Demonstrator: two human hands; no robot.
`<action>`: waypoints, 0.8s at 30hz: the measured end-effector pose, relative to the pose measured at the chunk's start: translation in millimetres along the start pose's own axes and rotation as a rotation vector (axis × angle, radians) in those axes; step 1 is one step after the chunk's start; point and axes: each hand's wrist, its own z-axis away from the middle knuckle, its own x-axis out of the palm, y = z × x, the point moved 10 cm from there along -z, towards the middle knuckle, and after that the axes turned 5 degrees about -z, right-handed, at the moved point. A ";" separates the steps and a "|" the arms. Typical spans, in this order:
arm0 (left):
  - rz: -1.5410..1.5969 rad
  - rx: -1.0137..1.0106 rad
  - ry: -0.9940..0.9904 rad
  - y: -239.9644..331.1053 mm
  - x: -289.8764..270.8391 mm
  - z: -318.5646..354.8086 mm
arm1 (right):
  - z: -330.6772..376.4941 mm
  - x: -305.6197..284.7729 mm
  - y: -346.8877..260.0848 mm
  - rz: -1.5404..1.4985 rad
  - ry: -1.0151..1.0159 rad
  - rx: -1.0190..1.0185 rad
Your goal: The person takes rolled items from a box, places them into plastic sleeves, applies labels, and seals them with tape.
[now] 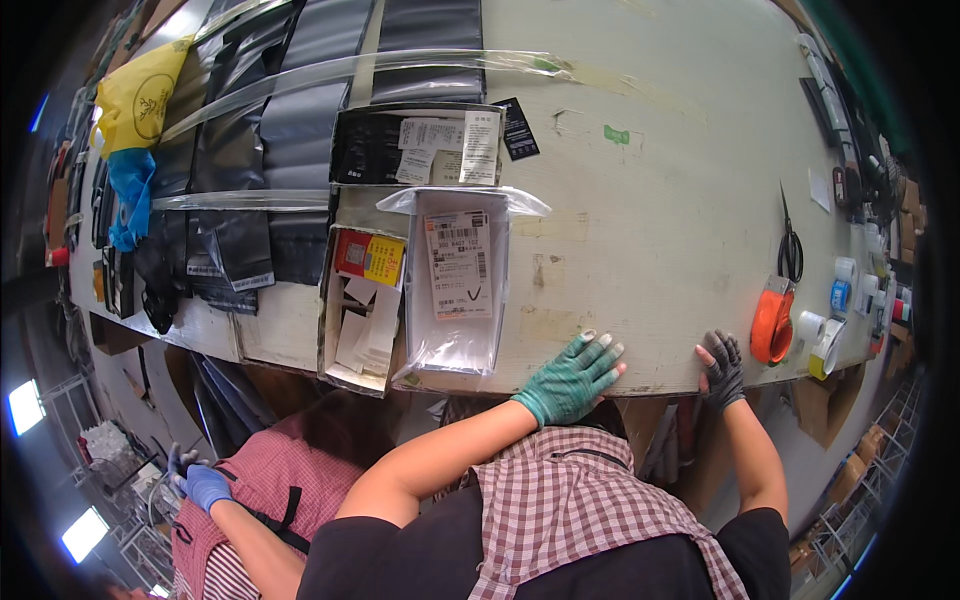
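Resting left hand [568, 380], right hand [722, 366], table edge [660, 385]

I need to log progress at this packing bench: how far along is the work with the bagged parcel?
Done: a labelled parcel in a clear bag lies on the table. In hand: nothing; the left hand and right hand rest on the table edge. Left: dark mailer bags lie flat, tape dispenser and scissors untouched.

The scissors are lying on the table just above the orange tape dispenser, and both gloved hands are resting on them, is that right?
Not quite. In the head view the scissors do lie above the orange tape dispenser, but neither hand touches them: the left hand and right hand rest on the table edge.
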 end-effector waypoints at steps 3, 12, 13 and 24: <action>-0.019 0.001 0.033 -1.3 1.3 0.4 | -1.1 0.0 -0.9 0.005 0.025 -0.003; -0.063 0.076 -0.054 26.1 19.4 -32.2 | -3.4 -25.6 -1.0 -0.032 0.179 0.024; -0.054 0.117 -0.072 36.2 25.7 -41.0 | 2.5 -32.6 -0.9 -0.020 0.211 0.033; -0.324 0.406 -0.410 127.3 146.7 -127.2 | 141.1 -21.6 -16.4 -0.841 1.192 0.598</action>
